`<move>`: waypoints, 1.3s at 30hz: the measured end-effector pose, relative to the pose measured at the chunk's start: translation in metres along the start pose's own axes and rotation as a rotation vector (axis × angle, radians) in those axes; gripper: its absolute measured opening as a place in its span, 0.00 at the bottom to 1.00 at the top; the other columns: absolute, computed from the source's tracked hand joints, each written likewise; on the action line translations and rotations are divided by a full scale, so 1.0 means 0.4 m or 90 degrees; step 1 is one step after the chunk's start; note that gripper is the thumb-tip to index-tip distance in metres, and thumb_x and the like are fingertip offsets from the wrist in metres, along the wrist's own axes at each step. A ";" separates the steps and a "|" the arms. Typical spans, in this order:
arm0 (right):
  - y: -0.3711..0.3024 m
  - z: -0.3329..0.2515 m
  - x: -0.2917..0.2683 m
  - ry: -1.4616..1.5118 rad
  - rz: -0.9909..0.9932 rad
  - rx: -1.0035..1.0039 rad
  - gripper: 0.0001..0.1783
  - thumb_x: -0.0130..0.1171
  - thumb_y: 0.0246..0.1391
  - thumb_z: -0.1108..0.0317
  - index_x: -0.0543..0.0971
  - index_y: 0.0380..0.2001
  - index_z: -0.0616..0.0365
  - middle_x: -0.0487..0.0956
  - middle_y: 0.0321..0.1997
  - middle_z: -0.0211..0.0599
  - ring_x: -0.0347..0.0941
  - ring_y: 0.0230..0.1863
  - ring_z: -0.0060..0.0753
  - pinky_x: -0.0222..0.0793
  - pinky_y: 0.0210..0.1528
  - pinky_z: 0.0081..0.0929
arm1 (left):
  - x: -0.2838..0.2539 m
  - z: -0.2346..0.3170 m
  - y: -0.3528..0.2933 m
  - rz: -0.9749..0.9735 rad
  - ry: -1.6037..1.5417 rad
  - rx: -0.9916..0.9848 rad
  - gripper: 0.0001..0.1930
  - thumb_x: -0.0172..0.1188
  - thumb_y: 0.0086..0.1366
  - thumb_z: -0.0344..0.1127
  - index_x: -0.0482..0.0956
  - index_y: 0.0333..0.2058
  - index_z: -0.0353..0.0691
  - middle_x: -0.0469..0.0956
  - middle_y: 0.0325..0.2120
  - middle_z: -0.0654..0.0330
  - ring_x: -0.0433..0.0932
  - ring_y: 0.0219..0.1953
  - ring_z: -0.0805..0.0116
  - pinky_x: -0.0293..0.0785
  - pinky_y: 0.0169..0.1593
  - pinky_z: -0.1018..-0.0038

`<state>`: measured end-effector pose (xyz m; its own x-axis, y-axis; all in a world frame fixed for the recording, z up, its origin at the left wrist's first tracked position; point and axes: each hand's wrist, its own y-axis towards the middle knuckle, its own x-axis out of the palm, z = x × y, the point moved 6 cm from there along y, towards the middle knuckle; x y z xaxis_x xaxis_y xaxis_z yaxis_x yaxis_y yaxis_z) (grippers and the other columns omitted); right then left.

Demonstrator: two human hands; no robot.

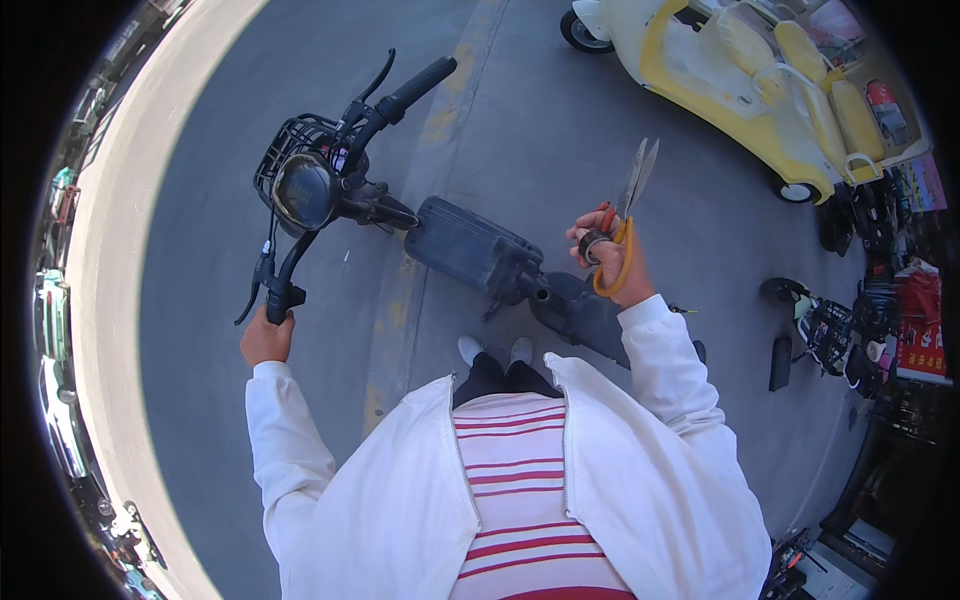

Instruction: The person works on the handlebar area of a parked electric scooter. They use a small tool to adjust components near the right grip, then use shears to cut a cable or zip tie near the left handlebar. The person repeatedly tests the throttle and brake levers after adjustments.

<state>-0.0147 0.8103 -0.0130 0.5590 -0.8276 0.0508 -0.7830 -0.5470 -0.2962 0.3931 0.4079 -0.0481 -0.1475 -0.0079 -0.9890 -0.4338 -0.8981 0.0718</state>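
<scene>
Left hand (267, 342): curled round near handlebar (290, 264)
Right hand (610, 258): loosely closed on scissors (634, 187), tape (584, 246)
Scooter (465, 245): seemingly being steadied; next perhaps needs scissors readied

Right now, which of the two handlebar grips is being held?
The lower-left grip: the left hand is closed around its end, while no hand touches the upper-right grip.

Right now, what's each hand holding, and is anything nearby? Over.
Left hand gripping black handlebar. Right hand holding open orange-handled scissors, dark ring-shaped item, red item. Yellow vehicle ahead right, apart from both hands.
</scene>
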 end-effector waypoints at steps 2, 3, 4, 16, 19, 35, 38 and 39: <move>0.014 -0.027 0.002 -0.023 -0.011 -0.018 0.06 0.57 0.61 0.70 0.76 0.40 0.58 0.80 0.37 0.41 0.78 0.30 0.29 0.74 0.34 0.22 | 0.005 -0.001 0.006 -0.017 0.035 0.001 0.17 0.64 0.57 0.52 0.80 0.37 0.46 0.83 0.29 0.50 0.81 0.34 0.42 0.76 0.39 0.53; 0.024 -0.037 0.006 -0.032 -0.012 -0.027 0.06 0.57 0.62 0.69 0.76 0.40 0.58 0.80 0.37 0.41 0.78 0.30 0.28 0.74 0.34 0.22 | 0.006 -0.014 0.005 -0.007 0.036 -0.011 0.17 0.64 0.57 0.51 0.80 0.38 0.47 0.83 0.30 0.50 0.81 0.35 0.42 0.76 0.39 0.53; 0.043 -0.049 0.020 -0.050 -0.033 -0.030 0.07 0.57 0.61 0.70 0.76 0.40 0.60 0.81 0.37 0.40 0.79 0.31 0.28 0.74 0.34 0.22 | 0.008 -0.029 0.006 0.002 0.037 -0.021 0.17 0.64 0.57 0.51 0.80 0.38 0.47 0.83 0.30 0.50 0.81 0.35 0.42 0.76 0.39 0.53; 0.195 -0.165 0.217 -0.217 -0.156 -0.300 0.12 0.53 0.57 0.82 0.75 0.44 0.60 0.81 0.42 0.41 0.81 0.38 0.31 0.77 0.40 0.26 | 0.027 -0.047 0.017 0.001 0.021 -0.036 0.16 0.65 0.55 0.51 0.81 0.34 0.45 0.83 0.27 0.50 0.81 0.32 0.44 0.77 0.38 0.56; 0.269 -0.263 0.304 -0.441 -0.186 -0.464 0.13 0.61 0.56 0.78 0.75 0.45 0.58 0.82 0.42 0.42 0.81 0.38 0.36 0.78 0.42 0.29 | 0.025 -0.043 0.016 0.007 0.029 -0.032 0.15 0.65 0.54 0.49 0.81 0.31 0.45 0.83 0.27 0.52 0.81 0.32 0.45 0.76 0.37 0.57; 0.614 -0.315 0.584 -0.616 -0.325 -0.564 0.19 0.56 0.64 0.54 0.75 0.29 0.61 0.77 0.24 0.54 0.73 0.26 0.58 0.67 0.30 0.44 | 0.088 -0.154 0.022 0.167 0.033 0.031 0.35 0.73 0.49 0.36 0.67 0.55 0.38 0.70 0.53 0.49 0.67 0.59 0.48 0.66 0.61 0.58; 0.619 -0.276 0.666 -0.577 -0.385 -0.550 0.20 0.56 0.64 0.55 0.76 0.28 0.62 0.77 0.24 0.54 0.73 0.27 0.59 0.67 0.30 0.44 | 0.084 -0.191 -0.011 0.176 0.041 0.058 0.42 0.72 0.50 0.35 0.62 0.63 0.36 0.67 0.58 0.46 0.63 0.63 0.44 0.59 0.67 0.56; 0.610 -0.295 0.677 -0.581 -0.416 -0.536 0.20 0.56 0.63 0.55 0.76 0.27 0.62 0.77 0.24 0.55 0.74 0.27 0.60 0.67 0.30 0.45 | 0.093 -0.201 0.003 0.159 0.013 0.059 0.43 0.71 0.50 0.34 0.61 0.64 0.36 0.66 0.60 0.45 0.63 0.64 0.44 0.59 0.68 0.56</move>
<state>-0.0866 0.4380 0.0410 0.6041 -0.2031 -0.7706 -0.0610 -0.9759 0.2094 0.4586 0.3712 -0.0953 -0.2420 -0.2341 -0.9416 -0.4666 -0.8228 0.3245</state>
